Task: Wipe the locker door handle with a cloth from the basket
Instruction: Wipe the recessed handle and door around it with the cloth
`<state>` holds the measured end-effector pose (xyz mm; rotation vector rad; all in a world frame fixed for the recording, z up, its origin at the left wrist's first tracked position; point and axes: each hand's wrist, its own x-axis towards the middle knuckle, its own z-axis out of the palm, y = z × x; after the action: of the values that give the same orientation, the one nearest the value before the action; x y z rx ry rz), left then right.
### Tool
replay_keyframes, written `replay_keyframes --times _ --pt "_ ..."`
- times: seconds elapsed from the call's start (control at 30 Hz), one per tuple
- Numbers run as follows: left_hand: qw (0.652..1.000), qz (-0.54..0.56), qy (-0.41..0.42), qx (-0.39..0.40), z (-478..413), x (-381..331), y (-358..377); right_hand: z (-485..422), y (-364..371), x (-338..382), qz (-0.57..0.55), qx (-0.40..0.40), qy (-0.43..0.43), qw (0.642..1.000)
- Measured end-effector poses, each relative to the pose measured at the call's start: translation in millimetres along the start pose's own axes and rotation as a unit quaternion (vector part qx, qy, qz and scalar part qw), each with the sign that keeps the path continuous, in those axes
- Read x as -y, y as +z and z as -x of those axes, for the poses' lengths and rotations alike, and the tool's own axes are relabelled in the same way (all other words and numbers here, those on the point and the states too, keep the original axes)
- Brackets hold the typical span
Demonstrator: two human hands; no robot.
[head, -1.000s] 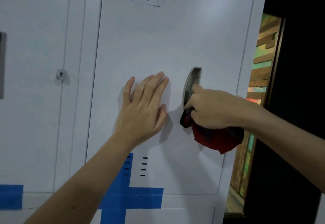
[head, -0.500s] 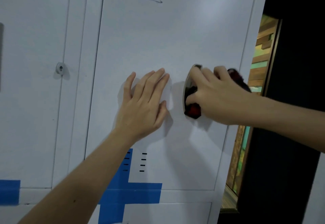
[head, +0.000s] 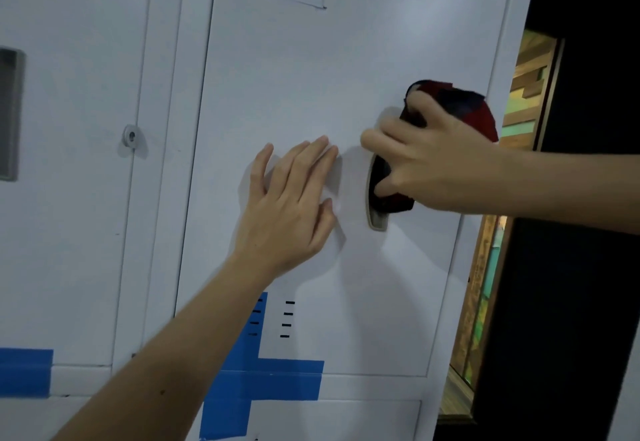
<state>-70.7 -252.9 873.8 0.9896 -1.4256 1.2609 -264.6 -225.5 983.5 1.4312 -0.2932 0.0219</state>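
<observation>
A white locker door labelled PALMERA 0002 fills the view. Its recessed grey handle sits right of centre, and only the lower end shows. My right hand grips a red and dark cloth and presses part of it into the handle recess; more cloth bunches above my fingers. My left hand lies flat on the door just left of the handle, fingers straight and together.
A second white locker with a small round lock stands to the left. Blue tape crosses the lower doors. Right of the locker is a dark opening with wooden slats.
My right hand has moved up along the handle with the cloth, from its lower end to its upper part. The cloth now bunches above the hand. The left hand has stayed flat.
</observation>
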Motion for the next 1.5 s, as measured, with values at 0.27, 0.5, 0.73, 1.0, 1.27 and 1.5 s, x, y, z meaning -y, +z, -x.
replay_keyframes --times 0.27,0.5,0.73,1.0,1.27,1.5 --pt "1.0 -0.009 0.006 0.004 0.5 -0.3 0.7 5.7 -1.8 14.7 -0.229 0.044 0.114 0.966" --pt "1.0 0.0 -0.01 0.001 1.9 -0.8 0.0 15.8 0.2 30.7 -0.113 -0.006 0.094 0.989" --pt "1.0 -0.009 -0.002 0.003 2.9 1.5 -2.2 13.2 -3.7 36.7 -0.149 0.023 0.177 0.973" --pt "1.0 -0.012 -0.001 0.014 3.7 0.7 -1.9 7.2 -21.4 83.4 -0.351 0.13 0.346 0.86" --pt "1.0 -0.003 -0.006 0.008 4.9 0.5 -2.0 -12.9 -27.7 104.4 -0.671 0.02 0.573 0.47" --pt "1.0 -0.003 -0.001 -0.003 4.0 3.2 0.8 -36.3 -24.1 57.3 -0.697 -0.106 0.64 0.305"
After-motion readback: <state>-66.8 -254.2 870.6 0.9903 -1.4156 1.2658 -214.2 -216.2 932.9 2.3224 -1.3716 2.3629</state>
